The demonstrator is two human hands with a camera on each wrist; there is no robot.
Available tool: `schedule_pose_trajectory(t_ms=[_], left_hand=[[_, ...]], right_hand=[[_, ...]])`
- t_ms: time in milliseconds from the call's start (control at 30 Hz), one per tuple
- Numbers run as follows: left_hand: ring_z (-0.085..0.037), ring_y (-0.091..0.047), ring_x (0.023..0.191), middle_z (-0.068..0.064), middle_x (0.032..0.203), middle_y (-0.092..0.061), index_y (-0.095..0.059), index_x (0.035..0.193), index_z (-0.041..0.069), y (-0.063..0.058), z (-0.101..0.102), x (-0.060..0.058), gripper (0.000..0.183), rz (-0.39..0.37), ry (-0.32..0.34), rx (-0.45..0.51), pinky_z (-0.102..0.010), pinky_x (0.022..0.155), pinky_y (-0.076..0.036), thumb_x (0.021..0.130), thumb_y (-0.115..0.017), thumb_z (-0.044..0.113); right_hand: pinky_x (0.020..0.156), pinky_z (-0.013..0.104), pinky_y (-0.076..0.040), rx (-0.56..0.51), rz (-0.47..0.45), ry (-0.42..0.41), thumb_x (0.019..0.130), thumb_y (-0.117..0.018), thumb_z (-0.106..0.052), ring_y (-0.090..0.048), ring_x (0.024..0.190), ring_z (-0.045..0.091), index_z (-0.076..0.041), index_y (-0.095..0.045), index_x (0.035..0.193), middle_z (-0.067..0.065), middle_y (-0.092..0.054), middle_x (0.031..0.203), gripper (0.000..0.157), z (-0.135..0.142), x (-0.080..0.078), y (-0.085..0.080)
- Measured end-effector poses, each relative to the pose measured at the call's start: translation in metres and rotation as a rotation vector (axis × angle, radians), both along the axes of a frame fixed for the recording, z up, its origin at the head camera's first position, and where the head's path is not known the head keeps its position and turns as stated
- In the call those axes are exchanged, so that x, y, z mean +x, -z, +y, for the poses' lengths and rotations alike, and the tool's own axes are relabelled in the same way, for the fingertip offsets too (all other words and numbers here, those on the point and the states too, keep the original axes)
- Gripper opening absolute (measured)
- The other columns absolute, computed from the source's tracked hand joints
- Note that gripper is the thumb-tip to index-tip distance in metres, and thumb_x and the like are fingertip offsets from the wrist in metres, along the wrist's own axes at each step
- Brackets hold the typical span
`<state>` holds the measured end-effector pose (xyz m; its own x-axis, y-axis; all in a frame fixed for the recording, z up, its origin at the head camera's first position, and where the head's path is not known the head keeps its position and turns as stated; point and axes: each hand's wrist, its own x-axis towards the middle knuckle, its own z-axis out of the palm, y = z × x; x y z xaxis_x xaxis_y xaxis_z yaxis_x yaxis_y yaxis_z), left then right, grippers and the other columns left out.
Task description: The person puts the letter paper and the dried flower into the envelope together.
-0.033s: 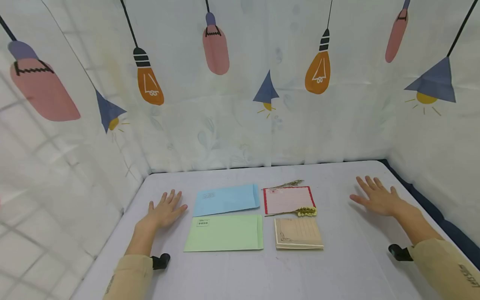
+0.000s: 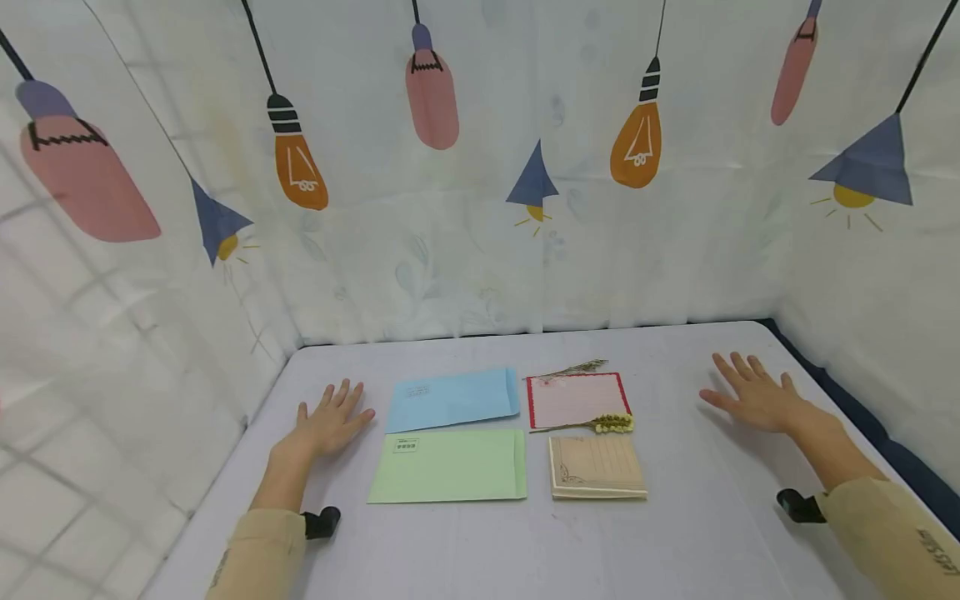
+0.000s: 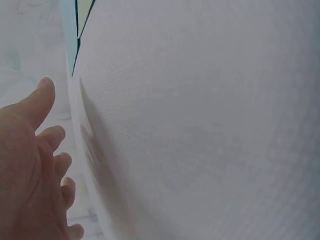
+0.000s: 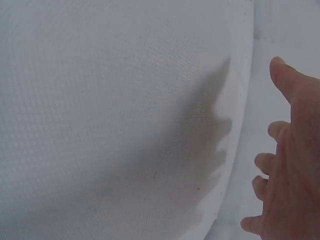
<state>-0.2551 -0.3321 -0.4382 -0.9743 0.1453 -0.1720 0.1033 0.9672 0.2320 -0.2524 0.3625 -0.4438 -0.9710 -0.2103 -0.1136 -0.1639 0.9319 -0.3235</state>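
Observation:
My left hand (image 2: 327, 425) is spread with straight fingers, left of a blue envelope (image 2: 452, 400) and a green envelope (image 2: 453, 467). Off to the right, my right hand (image 2: 765, 398) is spread too and holds nothing. Between the hands, beside the envelopes, lie a pink card with a red border (image 2: 576, 400) and a stack of beige lined note paper (image 2: 596, 468). One dried flower sprig (image 2: 613, 423) crosses the card's near edge; a thinner sprig (image 2: 581, 367) lies along its far edge. In the right wrist view, the hand's shadow falls on the cloth.
A white cloth covers the table (image 2: 712, 533). Behind it and at the sides hang white curtains (image 2: 465, 275) printed with lamps and bulbs. Dark fabric (image 2: 862, 408) shows beyond the table's right edge. Each wrist wears a black camera mount (image 2: 322, 522).

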Motion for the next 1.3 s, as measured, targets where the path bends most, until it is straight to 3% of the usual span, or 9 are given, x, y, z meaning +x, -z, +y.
schedule_pose_trajectory(t_ms=[633,967,1133,1300], left_hand=[[-0.054,-0.001,0.150,-0.031,0.165,-0.006,-0.019,0.162,-0.001,-0.005,-0.002,-0.003,0.081,0.023,-0.002,0.025,-0.081,0.108,0.003,0.107,-0.041,0.055],[-0.053,-0.001,0.150,-0.030,0.166,-0.007,-0.021,0.162,0.001,-0.007,0.001,0.000,0.078,0.057,-0.001,0.054,-0.080,0.108,0.004,0.108,-0.041,0.054],[-0.056,-0.007,0.149,-0.032,0.164,-0.012,-0.028,0.161,0.002,-0.006,0.005,0.005,0.079,0.080,-0.001,0.064,-0.081,0.108,0.000,0.106,-0.042,0.057],[-0.056,-0.023,0.145,-0.033,0.161,-0.024,-0.032,0.160,0.006,-0.003,0.013,0.011,0.079,0.123,0.009,0.070,-0.082,0.106,-0.010,0.105,-0.042,0.061]], right_hand=[[0.103,0.085,0.000,-0.008,0.064,-0.003,0.105,-0.044,-0.060,-0.002,0.145,0.062,0.003,-0.011,0.162,0.043,-0.008,0.158,0.091,-0.009,-0.008,-0.003],[0.104,0.083,-0.013,-0.089,0.108,-0.037,0.107,-0.049,-0.050,-0.009,0.145,0.061,0.007,-0.023,0.159,0.043,-0.012,0.158,0.082,-0.015,0.002,-0.003],[0.105,0.075,-0.028,-0.114,0.174,-0.054,0.105,-0.058,-0.040,-0.029,0.138,0.062,0.010,-0.046,0.147,0.043,-0.027,0.153,0.066,-0.023,0.007,-0.001],[0.103,0.069,-0.038,-0.186,0.249,-0.054,0.104,-0.064,-0.027,-0.045,0.129,0.056,0.008,-0.061,0.131,0.036,-0.051,0.140,0.045,-0.033,0.016,0.000]])
